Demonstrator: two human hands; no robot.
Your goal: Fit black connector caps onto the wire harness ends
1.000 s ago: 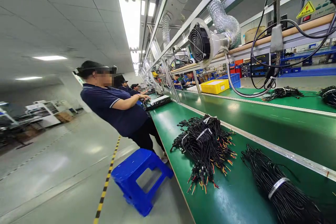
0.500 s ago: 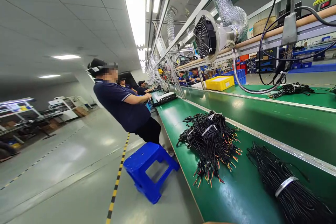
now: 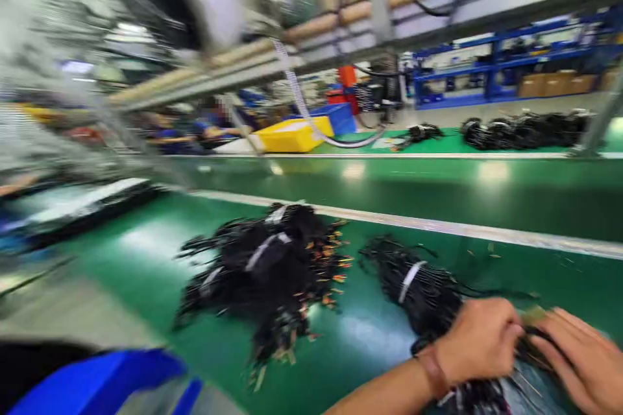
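Note:
My left hand (image 3: 481, 340), with a brown band (image 3: 433, 369) at the wrist, is closed at the lower right; a black cable (image 3: 545, 336) runs from its fingertips. Close beside it, my right hand (image 3: 581, 356) has its fingers bent around the same cable. Something small and yellowish shows blurred between the hands. Under and behind my left hand lies a bundle of black cables (image 3: 431, 292) with a white tie (image 3: 411, 281). Left of that, a heap of tied black cables (image 3: 263, 266) shows red, orange and yellow wire ends.
The green workbench (image 3: 146, 253) carries a metal strip (image 3: 389, 216) along its length. Across it stand a yellow bin (image 3: 292, 136), a blue bin (image 3: 338, 118) and more black cable bundles (image 3: 525, 130). A blue stool (image 3: 102, 382) stands at the lower left. People sit beyond the bench.
The view has swung right and down toward the bench. Both my hands have come into view on a black cable, and the standing co-worker has largely left the picture.

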